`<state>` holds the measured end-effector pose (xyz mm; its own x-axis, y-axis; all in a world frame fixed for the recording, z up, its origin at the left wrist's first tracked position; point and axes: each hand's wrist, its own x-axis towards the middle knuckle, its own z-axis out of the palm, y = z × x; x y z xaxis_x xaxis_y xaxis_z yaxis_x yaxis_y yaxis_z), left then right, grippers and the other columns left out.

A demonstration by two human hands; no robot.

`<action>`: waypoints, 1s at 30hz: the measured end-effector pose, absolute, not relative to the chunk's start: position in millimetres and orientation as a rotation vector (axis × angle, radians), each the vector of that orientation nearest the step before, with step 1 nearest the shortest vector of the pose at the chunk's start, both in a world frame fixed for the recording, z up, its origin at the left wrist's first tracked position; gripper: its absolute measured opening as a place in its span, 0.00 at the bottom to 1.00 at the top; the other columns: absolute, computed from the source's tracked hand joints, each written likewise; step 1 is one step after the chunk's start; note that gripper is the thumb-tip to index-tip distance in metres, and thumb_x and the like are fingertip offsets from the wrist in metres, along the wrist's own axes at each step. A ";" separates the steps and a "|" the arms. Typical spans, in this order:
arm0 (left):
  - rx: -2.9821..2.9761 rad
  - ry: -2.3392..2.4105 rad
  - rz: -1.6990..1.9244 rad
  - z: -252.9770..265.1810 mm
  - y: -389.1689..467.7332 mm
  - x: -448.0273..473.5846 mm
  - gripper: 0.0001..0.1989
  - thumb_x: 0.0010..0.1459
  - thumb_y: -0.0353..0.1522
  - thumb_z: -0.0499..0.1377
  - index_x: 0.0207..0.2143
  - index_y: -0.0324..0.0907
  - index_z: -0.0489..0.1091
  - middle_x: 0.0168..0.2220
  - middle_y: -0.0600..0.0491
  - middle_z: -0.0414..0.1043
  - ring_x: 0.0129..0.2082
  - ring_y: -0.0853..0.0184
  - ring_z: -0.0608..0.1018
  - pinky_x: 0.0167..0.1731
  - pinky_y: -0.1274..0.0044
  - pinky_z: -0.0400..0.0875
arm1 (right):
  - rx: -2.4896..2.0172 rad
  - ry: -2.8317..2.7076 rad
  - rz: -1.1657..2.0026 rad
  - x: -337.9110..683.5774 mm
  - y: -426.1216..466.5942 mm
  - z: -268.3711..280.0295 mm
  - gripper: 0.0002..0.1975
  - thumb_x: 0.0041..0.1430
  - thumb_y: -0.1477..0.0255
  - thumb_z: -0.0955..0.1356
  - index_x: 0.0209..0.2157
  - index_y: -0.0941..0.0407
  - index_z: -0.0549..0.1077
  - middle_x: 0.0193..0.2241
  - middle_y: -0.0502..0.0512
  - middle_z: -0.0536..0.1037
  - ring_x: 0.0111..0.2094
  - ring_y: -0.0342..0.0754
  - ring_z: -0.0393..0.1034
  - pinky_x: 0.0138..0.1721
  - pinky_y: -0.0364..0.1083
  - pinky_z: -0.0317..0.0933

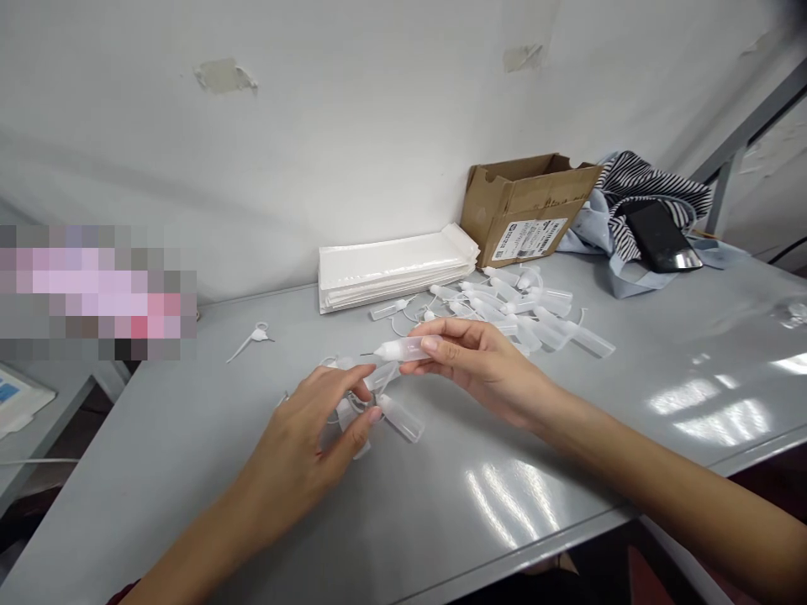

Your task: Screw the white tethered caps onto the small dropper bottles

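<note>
My right hand (476,361) grips a small translucent needle-tip bottle (408,348) by its body, with its thin metal needle pointing left. Close to that needle is my left hand (328,424), its thumb and fingers apart and nothing visibly held between them. Below the held bottle lie several similar bottles (402,418), partly covered by my left hand. A larger pile of bottles (504,309) with white tips and loop-strapped caps spreads behind my right hand. Off to the left, a lone white needle cap piece (257,334) with a ring and stem rests on the table.
A stack of white padded envelopes (397,260) lies against the wall. Beside it stands an open cardboard box (530,210) with a label. Striped and light blue cloth (649,189) holds a black phone (661,235) at the right. The grey table (504,470) has its front edge below my hands.
</note>
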<state>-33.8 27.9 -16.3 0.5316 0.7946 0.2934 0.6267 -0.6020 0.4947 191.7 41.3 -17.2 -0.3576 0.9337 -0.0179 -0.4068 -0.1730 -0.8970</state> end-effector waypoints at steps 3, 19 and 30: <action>2.490 1.121 0.745 -14.9 27.1 -33.1 0.08 0.63 0.33 0.53 0.44 0.46 0.67 0.36 0.55 0.73 0.36 0.67 0.75 0.33 0.76 0.71 | -0.721 -0.980 1.800 188.6 39.4 -15.9 0.04 0.58 0.73 0.70 0.35 0.59 0.77 0.33 0.52 0.79 0.37 0.43 0.77 0.47 0.42 0.66; 2.380 1.195 0.709 -14.1 23.2 -34.0 0.06 0.62 0.34 0.54 0.42 0.48 0.66 0.32 0.58 0.70 0.33 0.68 0.73 0.33 0.77 0.69 | -0.669 -0.919 1.814 189.0 40.9 -19.0 0.05 0.60 0.72 0.69 0.33 0.57 0.78 0.31 0.50 0.81 0.38 0.41 0.77 0.47 0.40 0.65; 2.314 1.490 1.030 -4.7 24.0 -33.4 0.06 0.60 0.36 0.55 0.32 0.48 0.70 0.26 0.61 0.72 0.22 0.72 0.70 0.20 0.80 0.62 | -0.858 -1.071 1.654 194.5 44.2 -16.0 0.05 0.54 0.70 0.73 0.32 0.57 0.76 0.30 0.49 0.77 0.33 0.43 0.74 0.46 0.46 0.63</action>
